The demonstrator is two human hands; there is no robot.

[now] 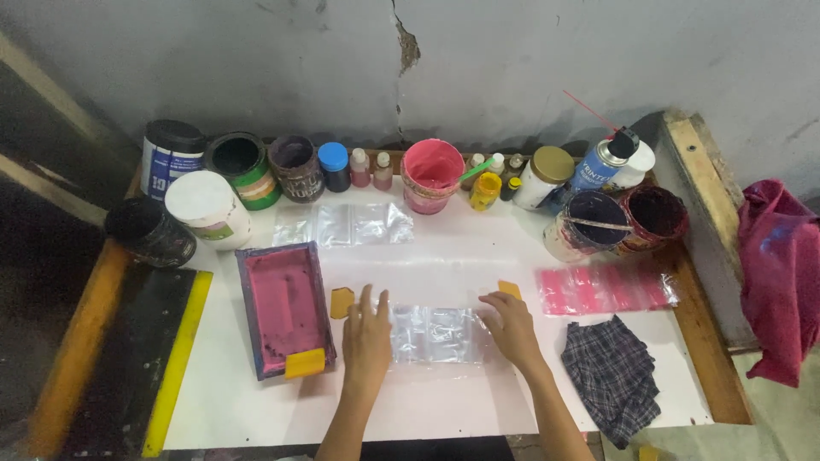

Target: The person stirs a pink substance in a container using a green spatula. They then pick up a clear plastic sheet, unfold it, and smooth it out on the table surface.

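Observation:
My left hand [367,337] lies flat on the white table [231,401], its fingers on the left edge of a clear plastic bag [436,333]. My right hand [512,327] presses the bag's right edge, fingers spread. A small yellow pad [342,301] sits just left of my left hand, and another yellow pad [510,288] lies above my right hand. To the left stands a small framed screen [282,307] covered in pink ink, with a yellow scraper [305,363] on its near end.
Paint tins, jars and small bottles line the back, among them a pink bucket [431,175] and a blue spray can [602,162]. More clear bags [354,224], pink printed bags [606,286], a checked rag [615,376] and a red cloth [781,273] lie around.

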